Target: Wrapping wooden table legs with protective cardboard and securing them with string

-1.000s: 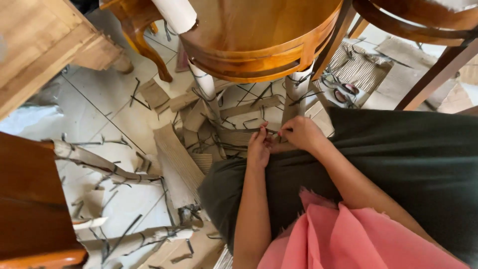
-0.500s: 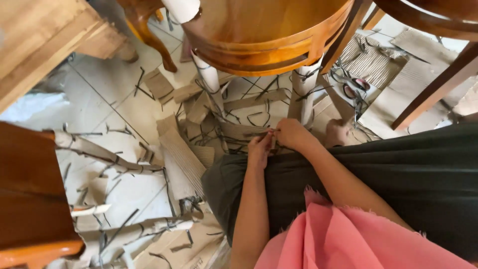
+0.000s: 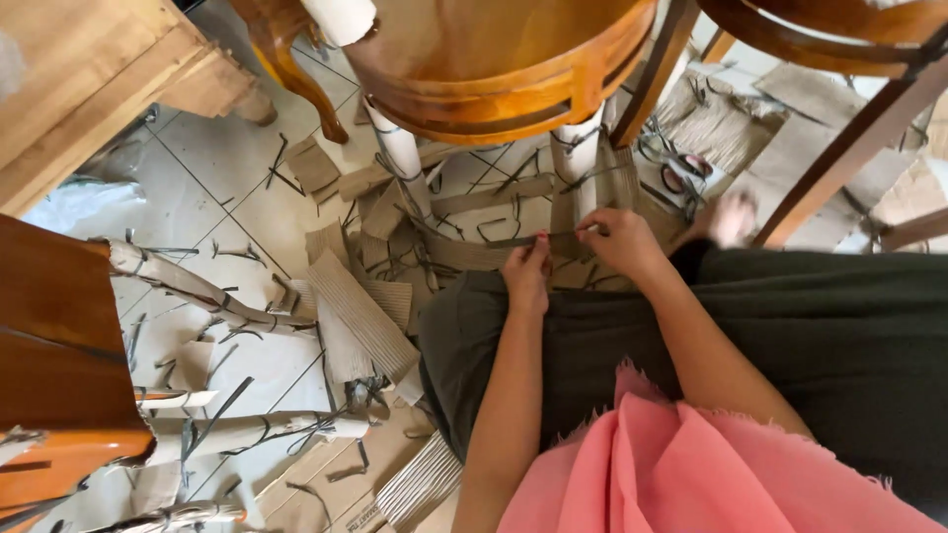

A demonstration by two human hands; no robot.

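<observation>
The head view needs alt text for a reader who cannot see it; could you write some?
Seated on the floor, a person's left hand and right hand stretch a thin dark strip between them, beneath a wooden chair. Cardboard scraps litter the tiles.

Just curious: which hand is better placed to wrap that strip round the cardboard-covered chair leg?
Probably the right hand: it pinches the dark strip nearest the wrapped chair leg, while the left hand holds it farther back.

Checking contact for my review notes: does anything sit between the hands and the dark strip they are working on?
Nothing visible does. The left hand and right hand both pinch the thin dark strip directly, stretched between them above the dark skirt, in front of a wrapped chair leg.
</observation>
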